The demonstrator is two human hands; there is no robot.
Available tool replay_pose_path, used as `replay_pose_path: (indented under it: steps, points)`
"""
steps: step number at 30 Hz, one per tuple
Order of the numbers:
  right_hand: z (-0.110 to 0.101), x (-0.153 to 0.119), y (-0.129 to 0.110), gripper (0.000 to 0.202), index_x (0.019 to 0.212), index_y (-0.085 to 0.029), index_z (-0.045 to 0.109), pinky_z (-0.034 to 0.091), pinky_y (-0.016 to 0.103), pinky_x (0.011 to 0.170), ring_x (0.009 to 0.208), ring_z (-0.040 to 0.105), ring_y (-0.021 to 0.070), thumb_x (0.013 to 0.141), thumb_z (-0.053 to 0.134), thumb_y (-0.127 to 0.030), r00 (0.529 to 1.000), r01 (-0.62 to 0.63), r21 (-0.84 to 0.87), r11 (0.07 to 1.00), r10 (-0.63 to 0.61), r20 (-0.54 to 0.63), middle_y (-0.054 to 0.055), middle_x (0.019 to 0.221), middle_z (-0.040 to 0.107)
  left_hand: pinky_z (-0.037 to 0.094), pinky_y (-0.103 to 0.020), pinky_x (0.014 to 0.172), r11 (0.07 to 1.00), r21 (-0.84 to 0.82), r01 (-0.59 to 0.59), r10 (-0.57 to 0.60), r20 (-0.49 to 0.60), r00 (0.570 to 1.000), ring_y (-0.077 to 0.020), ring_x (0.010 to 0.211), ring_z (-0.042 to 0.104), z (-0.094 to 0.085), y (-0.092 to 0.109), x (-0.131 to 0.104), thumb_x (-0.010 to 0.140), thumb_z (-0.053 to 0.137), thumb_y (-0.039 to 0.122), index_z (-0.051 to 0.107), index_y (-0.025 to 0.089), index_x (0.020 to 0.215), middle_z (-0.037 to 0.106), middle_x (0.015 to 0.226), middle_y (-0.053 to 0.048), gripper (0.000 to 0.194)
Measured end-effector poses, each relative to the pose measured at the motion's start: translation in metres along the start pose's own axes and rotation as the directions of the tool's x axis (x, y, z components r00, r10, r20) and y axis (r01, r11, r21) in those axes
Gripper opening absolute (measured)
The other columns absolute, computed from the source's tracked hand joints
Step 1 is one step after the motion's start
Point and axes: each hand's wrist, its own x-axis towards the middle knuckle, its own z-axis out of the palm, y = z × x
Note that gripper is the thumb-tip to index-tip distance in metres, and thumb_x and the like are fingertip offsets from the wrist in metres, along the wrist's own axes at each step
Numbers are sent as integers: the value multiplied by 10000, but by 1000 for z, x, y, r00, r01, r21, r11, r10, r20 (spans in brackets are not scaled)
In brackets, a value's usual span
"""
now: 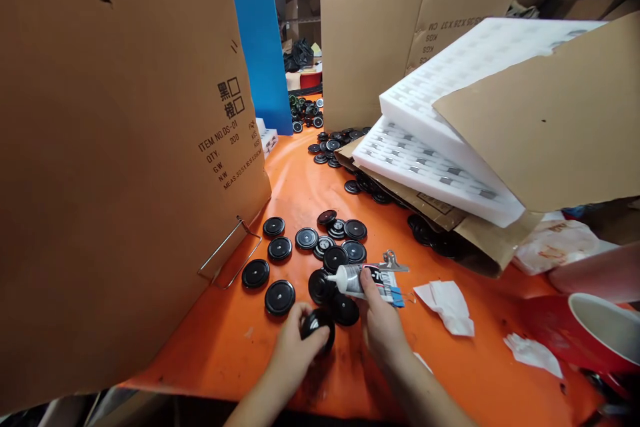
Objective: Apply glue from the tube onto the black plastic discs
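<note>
Near the front of the orange table, my left hand is closed around the edge of a round black disc, tilted up off the surface. Just to the right, my right hand grips a glue tube with a white nozzle pointing left. A metal bulldog clip and a blue clip sit at the tube's folded end. Several black discs lie around and beyond both hands, among them one left of my left hand and one partly under the tube.
A large cardboard sheet walls the left side, with a bent wire stand at its foot. White foam trays rest on cardboard at right. Crumpled tissue and a red container are on the right. More black discs pile up behind.
</note>
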Motion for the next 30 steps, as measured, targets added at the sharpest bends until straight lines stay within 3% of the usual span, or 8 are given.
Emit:
replay_pose_path:
  steps: [2,4,8,13,21,30]
  points:
    - [1,-3,1,498,1030,-157,645,521,337,799,959,640,233,736,596,-555,997,-53,-16,998,54,56,66,1035,688,353,-207,507,962,-250,108,-108,17,994,-138,640,522,-3,9,3,697,673,360,557,192,905,582,757,6,292]
    - [4,-6,0,484,1015,-155,656,492,351,861,980,631,236,725,616,-540,995,-58,-45,997,61,79,70,1046,683,361,-200,476,865,-458,207,-200,64,978,-128,623,533,-5,19,4,739,618,459,571,173,961,609,778,-14,366]
    - [9,-13,-4,473,989,-154,664,464,360,906,960,636,240,706,638,-532,996,-9,-146,989,22,88,66,1005,695,401,-199,470,718,-637,281,-276,111,955,-111,583,552,-7,34,3,757,599,486,606,145,955,645,756,-26,395]
    - [12,-20,-11,482,958,-163,673,479,360,885,965,633,254,676,651,-554,997,-8,-269,963,28,70,67,987,700,390,-185,424,741,-624,247,-263,68,962,-105,540,553,-4,37,-1,727,636,487,632,124,920,642,675,-24,411]
    - [7,-17,-4,471,1025,-168,658,439,414,936,1003,615,266,731,612,-533,984,84,-301,950,-32,174,79,1040,683,403,-197,430,787,-571,234,-227,84,970,-122,569,554,-2,35,1,739,589,540,636,114,889,639,685,-42,454]
    - [7,-18,-6,328,966,-210,671,467,373,893,973,622,233,783,583,-468,955,274,-342,899,-213,206,75,1040,679,488,-240,630,775,-548,314,-228,220,948,-155,824,581,-7,43,-3,843,503,427,545,182,1195,633,1035,-78,431]
